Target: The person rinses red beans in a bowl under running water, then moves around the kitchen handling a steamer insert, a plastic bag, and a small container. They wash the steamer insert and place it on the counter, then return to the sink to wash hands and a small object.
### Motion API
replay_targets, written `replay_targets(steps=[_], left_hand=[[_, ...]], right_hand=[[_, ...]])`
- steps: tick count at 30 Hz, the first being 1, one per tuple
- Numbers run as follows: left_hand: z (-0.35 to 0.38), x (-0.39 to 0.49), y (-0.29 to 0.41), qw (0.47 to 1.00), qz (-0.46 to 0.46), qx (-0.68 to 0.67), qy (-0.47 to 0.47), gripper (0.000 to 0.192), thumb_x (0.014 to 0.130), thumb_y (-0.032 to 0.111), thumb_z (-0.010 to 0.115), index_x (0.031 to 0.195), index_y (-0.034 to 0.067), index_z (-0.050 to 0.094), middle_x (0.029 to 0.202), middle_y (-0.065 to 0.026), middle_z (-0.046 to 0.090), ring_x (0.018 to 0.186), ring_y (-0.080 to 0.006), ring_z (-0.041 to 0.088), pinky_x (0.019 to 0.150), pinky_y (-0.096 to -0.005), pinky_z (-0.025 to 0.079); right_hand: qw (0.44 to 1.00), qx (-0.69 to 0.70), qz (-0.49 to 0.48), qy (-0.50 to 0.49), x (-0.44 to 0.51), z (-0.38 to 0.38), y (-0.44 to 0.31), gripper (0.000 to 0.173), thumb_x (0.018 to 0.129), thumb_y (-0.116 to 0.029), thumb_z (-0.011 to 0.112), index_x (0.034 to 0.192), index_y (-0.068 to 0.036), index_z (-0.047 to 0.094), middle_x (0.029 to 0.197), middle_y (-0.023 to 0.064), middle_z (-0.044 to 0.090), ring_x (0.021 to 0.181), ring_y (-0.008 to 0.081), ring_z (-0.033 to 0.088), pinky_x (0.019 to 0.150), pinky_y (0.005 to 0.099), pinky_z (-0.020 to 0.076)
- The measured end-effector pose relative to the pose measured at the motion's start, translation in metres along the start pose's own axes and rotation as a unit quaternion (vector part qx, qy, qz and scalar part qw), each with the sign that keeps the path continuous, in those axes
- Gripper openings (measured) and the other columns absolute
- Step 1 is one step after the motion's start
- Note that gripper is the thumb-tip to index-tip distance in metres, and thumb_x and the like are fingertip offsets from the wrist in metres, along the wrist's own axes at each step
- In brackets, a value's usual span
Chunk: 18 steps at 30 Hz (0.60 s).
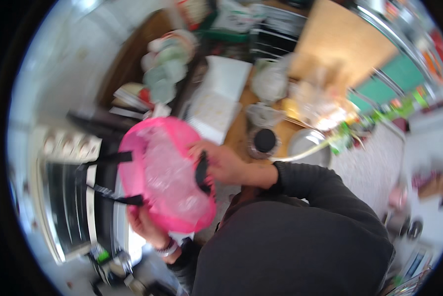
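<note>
A bright pink tote bag (182,135) hangs before me with its mouth facing up. Crumpled clear plastic bags (166,166) fill much of its inside. My right hand (221,164) grips the near rim of the tote, with one black handle (202,173) at the fingers. At the lower left, my left hand (145,222) holds the rim beside the end of the other black strap (105,192), which loops out to the left. The fingertips of the left hand are partly hidden by the tote.
A toaster oven (71,207) with knobs stands at left. On the wooden table (236,137) are a jar with a black lid (265,140), a round metal dish (306,146), a white container (219,88) and plastic bags (269,83). Green-leaved vegetables (343,138) lie at right.
</note>
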<state>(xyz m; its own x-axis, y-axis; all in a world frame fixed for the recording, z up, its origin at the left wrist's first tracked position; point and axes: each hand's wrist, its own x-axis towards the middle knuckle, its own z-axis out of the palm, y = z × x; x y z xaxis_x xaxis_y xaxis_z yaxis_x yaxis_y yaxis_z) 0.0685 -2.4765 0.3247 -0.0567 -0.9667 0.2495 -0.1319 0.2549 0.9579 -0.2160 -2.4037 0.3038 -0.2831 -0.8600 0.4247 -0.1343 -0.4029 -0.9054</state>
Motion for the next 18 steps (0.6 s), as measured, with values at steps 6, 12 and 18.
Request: replay_targets(steps=[6,12,18], left_hand=[[0.050,-0.012,0.060,0.960,0.032,-0.009,-0.278,0.032,0.104,0.008,0.049,0.132,-0.006,0.057,0.116,-0.0090,0.067,0.103,-0.0150,0.061,0.093,-0.0288,0.048],[0.161,-0.046,0.072,0.860,0.055,-0.012,-0.507,0.033,0.105,0.012,0.050,0.133,-0.006,0.057,0.118,-0.0083,0.066,0.105,-0.0126,0.060,0.094,-0.0265,0.046],[0.267,-0.145,0.062,0.684,0.092,-0.067,-0.720,0.058,0.089,0.010,0.066,0.142,-0.004,0.047,0.122,-0.0167,0.064,0.117,-0.0293,0.060,0.100,-0.0349,0.045]], right_hand=[[0.984,-0.137,-0.039,0.102,-0.088,-0.016,-0.055,0.023,0.083,-0.007,0.076,0.091,-0.004,0.054,0.088,0.0104,0.055,0.081,0.0287,0.056,0.073,0.0376,0.0475],[0.939,-0.167,0.067,0.294,-0.163,-0.084,-0.100,0.038,0.078,-0.004,0.077,0.113,-0.004,0.061,0.087,0.0113,0.056,0.078,0.0302,0.057,0.072,0.0359,0.0496],[0.884,-0.319,0.168,0.296,-0.245,-0.146,-0.069,0.051,0.078,-0.005,0.078,0.126,-0.006,0.061,0.096,0.0153,0.061,0.093,0.0349,0.060,0.084,0.0427,0.0502]])
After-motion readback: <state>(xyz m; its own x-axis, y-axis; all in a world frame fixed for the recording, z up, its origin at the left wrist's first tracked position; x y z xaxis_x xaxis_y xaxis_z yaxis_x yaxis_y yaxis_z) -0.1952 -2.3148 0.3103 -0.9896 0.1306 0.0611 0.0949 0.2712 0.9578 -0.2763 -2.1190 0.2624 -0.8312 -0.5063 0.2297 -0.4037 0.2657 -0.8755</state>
